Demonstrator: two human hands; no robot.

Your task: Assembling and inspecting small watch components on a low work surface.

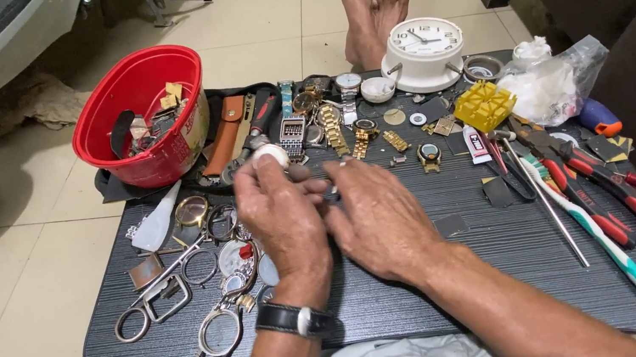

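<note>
My left hand (283,214) is raised over the dark table (479,263) and pinches a small round white watch part (271,155) at its fingertips. A black wristwatch (297,320) sits on that wrist. My right hand (380,215) is closed right beside it, gripping a thin dark tool (331,196) whose tip points at the left hand. Several wristwatches (326,121) and watch cases lie in a row just beyond the hands. Loose rings, lenses and scissors (157,296) lie to the left of my left hand.
A red bowl (147,160) of parts stands at the table's back left. A white desk clock (426,53), a yellow holder (484,105) and a plastic bag (556,83) are at the back right. Red-handled pliers (595,188), screwdrivers and a toothbrush (609,246) lie right. Bare feet (372,10) rest beyond.
</note>
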